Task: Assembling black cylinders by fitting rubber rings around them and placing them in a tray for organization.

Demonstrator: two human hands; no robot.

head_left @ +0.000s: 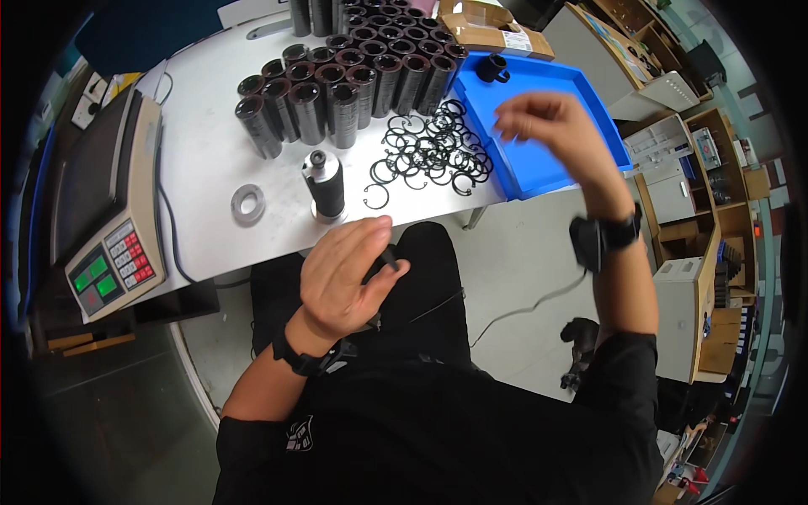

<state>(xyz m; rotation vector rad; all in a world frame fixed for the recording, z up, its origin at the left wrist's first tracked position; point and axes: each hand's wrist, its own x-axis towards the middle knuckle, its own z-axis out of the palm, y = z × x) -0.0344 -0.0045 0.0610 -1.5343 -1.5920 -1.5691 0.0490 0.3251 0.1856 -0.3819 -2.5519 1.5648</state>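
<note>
My left hand [343, 273] is in front of the table's near edge, over my lap. Its thumb and fingers are closed on a small dark piece [390, 258], mostly hidden by the hand. Over the blue tray [539, 172] hovers my right hand [547, 126], its fingers bent and smeared by motion. In the tray's far corner sits a black cup-like part [492, 68]. Just beyond my left hand, a metal cylinder with a black sleeve [328, 189] stands upright near the table edge. Black open rings [429, 151] lie in a loose pile left of the tray.
Many dark tubes [343, 114] stand packed together at the back of the table [198, 189]. A roll of tape [248, 204] lies left of the cylinder. The weighing scale [109, 202] takes up the left end. Behind the tray is an open cardboard box [492, 29].
</note>
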